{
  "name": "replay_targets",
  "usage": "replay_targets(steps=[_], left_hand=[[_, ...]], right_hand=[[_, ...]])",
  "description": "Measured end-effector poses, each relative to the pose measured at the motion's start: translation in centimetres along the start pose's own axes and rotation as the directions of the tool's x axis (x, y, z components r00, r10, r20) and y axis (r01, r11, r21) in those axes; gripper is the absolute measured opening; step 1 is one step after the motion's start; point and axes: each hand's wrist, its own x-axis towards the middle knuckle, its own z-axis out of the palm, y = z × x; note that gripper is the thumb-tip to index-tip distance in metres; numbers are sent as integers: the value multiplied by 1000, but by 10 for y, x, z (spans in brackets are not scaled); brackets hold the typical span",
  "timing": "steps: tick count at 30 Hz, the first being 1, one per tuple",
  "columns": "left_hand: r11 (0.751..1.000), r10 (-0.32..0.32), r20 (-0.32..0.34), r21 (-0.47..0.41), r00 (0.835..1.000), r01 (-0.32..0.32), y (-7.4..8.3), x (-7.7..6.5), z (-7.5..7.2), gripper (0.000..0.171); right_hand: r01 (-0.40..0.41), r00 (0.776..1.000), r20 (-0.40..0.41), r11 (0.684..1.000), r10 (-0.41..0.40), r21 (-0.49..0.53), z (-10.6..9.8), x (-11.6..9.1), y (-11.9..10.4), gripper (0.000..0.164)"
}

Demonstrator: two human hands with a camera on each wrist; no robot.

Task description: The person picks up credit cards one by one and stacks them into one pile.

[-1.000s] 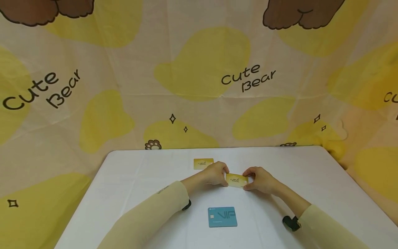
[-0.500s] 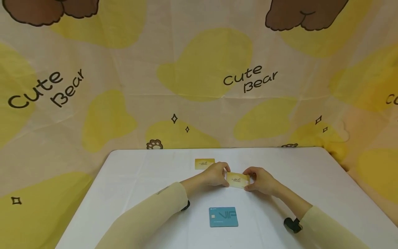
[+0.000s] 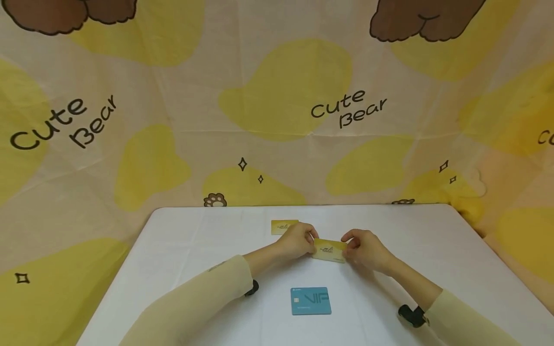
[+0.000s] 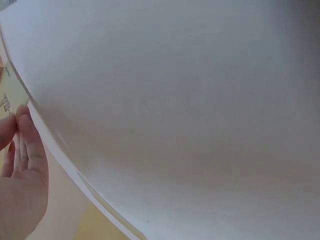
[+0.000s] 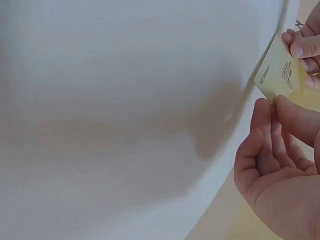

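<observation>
A yellow card with dark script is held up in front of me, its printed face showing. My left hand pinches its left end. At the other end, the thumb and fingers of my right hand pinch a corner, as the right wrist view shows with the right hand below the card. In the left wrist view my left hand grips the card at the frame's edge. A second yellow card lies behind the left hand, partly covered by it.
A blue VIP card lies nearer to me on the white table. Behind the table hangs a yellow patterned cloth. Dark bands sit at both wrists.
The card has tilted a little, its face more toward me. My right hand has shifted its grip on the card's right end. The blue card and the rear yellow card stay put.
</observation>
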Motion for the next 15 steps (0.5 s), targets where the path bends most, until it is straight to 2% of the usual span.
replay_targets(steps=[5, 11, 15], left_hand=[[1000, 13, -27, -9, 1000, -13, 2, -7, -4, 20], [994, 6, -28, -111, 1000, -9, 5, -18, -8, 21], [989, 7, -27, -149, 1000, -11, 6, -25, -12, 23]], right_hand=[[-7, 1000, -15, 998, 9, 69, -2, -5, -7, 23], [-13, 1000, 4, 985, 12, 171, -3, -9, -15, 23], [-22, 1000, 8, 981, 21, 195, -2, -11, -19, 24]])
